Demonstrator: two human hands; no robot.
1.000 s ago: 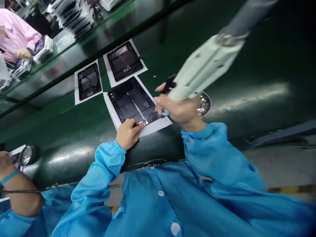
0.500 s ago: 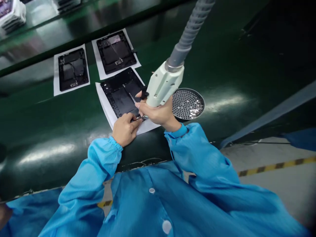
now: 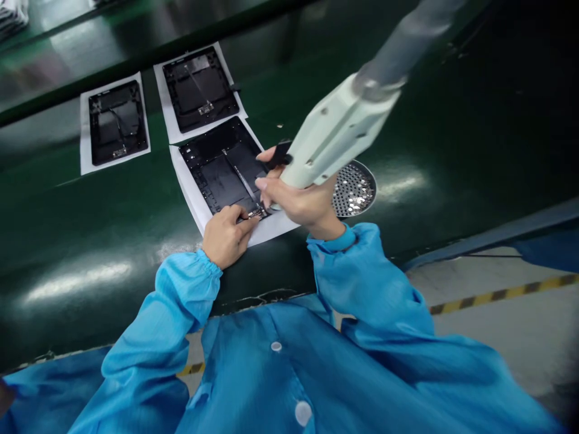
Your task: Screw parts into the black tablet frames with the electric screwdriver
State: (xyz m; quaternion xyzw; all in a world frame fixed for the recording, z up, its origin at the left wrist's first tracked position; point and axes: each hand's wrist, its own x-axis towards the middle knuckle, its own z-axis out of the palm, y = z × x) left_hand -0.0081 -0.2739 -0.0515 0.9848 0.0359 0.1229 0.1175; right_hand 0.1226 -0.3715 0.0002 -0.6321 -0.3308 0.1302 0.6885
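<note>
A black tablet back panel [image 3: 221, 169] lies on a white sheet [image 3: 190, 196] on the green belt, close to me. My left hand [image 3: 225, 235] rests on the sheet's near edge, fingers curled and pinched against a small metal part at the panel's lower edge. My right hand [image 3: 301, 202] is wrapped round a pale green electric screwdriver [image 3: 337, 129] hung from a grey hose [image 3: 407, 36]. The tool is tilted, its tip down at the panel's lower right corner; the tip itself is hidden by my fingers.
A round perforated metal dish [image 3: 355, 188] holding several small screws sits just right of my right hand. Two more black panels on white sheets, one at the left [image 3: 117, 120] and one behind [image 3: 199, 87], lie farther back. A dark rail [image 3: 136, 60] crosses beyond them. Floor with striped tape [image 3: 502, 294] shows at right.
The view has shifted a little. The screwdriver has tilted over to the right while my right hand stays at the panel's corner. My left hand has hardly moved.
</note>
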